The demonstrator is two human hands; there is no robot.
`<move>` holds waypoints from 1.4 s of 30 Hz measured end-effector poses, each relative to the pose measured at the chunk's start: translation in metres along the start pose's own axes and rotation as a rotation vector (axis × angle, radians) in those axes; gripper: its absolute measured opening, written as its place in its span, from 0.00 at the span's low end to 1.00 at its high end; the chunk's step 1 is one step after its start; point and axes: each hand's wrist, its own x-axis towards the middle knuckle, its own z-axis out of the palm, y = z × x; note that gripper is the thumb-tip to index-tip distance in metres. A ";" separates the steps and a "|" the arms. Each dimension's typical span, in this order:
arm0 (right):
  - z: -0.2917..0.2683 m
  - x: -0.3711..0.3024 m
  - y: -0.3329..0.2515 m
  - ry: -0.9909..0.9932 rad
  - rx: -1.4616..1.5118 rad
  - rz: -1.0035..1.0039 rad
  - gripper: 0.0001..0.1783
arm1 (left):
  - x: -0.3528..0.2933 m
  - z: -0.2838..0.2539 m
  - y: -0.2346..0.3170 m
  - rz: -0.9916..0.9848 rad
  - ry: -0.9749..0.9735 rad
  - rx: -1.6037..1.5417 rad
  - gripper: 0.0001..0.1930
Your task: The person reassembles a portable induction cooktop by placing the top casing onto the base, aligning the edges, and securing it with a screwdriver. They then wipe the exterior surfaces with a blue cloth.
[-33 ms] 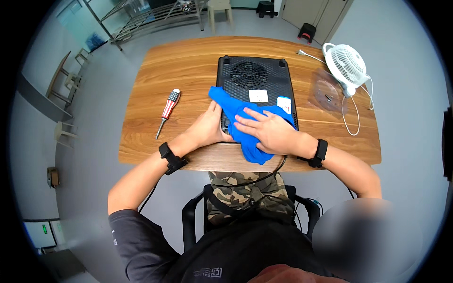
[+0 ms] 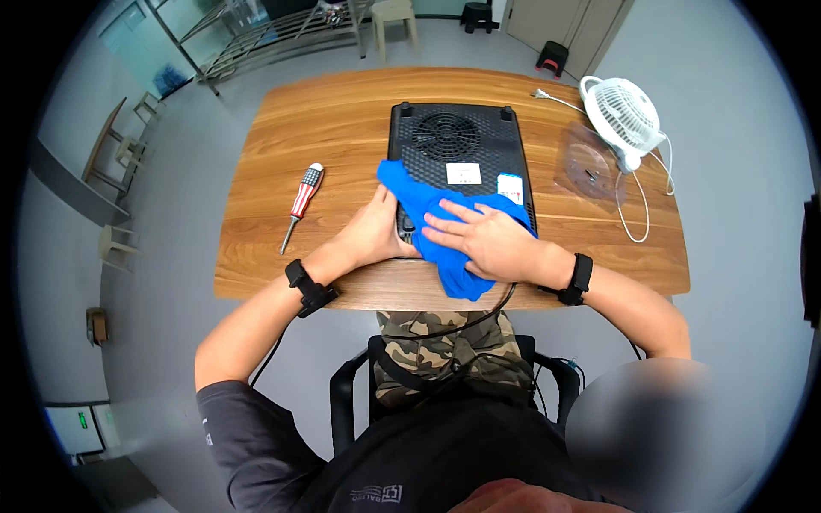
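Observation:
A black flat appliance that looks like an induction cooker [image 2: 419, 158] lies upside down on the table, its round fan grille, feet and labels facing up. My left hand [image 2: 376, 229] grips its near left corner, thumb along the front edge. A crumpled blue cloth [image 2: 414, 193] covers much of the cooker's near half and hangs past its front edge. Pressed flat on this cloth is my right hand [image 2: 492, 244], fingers spread. The black power cord [image 2: 479, 321] runs from the cooker's near side over the table edge towards my lap.
Left of the cooker lies a screwdriver [image 2: 304, 198] with a flag-patterned handle. A clear plastic dish [image 2: 575, 171] holding small dark parts sits to the right, beside a white fan [image 2: 627, 115] with a loose white cord. The wooden table [image 2: 342, 111] has its near edge by my lap.

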 end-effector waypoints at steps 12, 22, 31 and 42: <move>-0.043 -0.068 0.029 0.399 0.253 0.443 0.30 | 0.004 0.002 -0.002 -0.013 -0.072 0.191 0.73; 0.009 0.018 0.142 0.479 0.410 0.969 0.34 | 0.005 -0.007 0.016 -0.051 -0.096 0.124 0.72; 0.019 -0.012 0.125 0.350 0.441 1.019 0.39 | 0.007 -0.001 0.016 -0.049 -0.073 0.219 0.67; 0.008 -0.069 0.034 0.317 0.482 0.938 0.30 | 0.009 -0.013 0.022 -0.033 -0.213 0.255 0.67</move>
